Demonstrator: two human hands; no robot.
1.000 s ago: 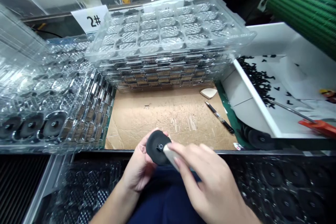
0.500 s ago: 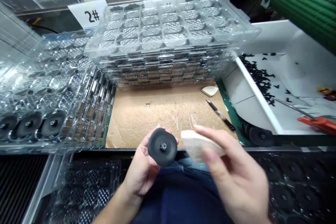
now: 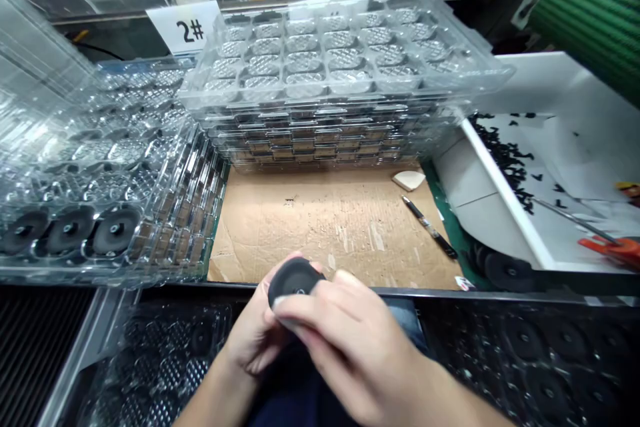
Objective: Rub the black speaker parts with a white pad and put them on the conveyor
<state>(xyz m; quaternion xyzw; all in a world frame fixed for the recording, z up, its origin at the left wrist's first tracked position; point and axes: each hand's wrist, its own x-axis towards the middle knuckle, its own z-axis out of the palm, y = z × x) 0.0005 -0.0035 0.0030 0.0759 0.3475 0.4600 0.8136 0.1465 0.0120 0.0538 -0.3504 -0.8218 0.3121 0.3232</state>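
Note:
A round black disc [image 3: 290, 279] with a small metal stud at its centre is held by its edge in my left hand [image 3: 257, 327], tilted. My right hand [image 3: 350, 333] is closed on a white wedge-shaped pad [image 3: 284, 305], most of which my fingers hide. The pad's visible tip touches the disc's near face and edge. Both hands are close together, in front of the near edge of the cardboard sheet [image 3: 310, 227]. A second white wedge pad [image 3: 410, 179] lies at the sheet's far right, with a black pen [image 3: 429, 227] below it.
Stacked clear plastic trays [image 3: 325, 80] stand behind the cardboard. More trays [image 3: 115, 167] at left hold black discs. On the right, a white bin [image 3: 510, 193] contains small black parts and an orange-handled screwdriver [image 3: 613, 247]. Further disc-filled trays [image 3: 555, 353] lie low at right.
My right hand has moved left with the white pad, bringing it from beside the disc onto it. The disc has tilted and shifted slightly left. The view has shifted slightly.

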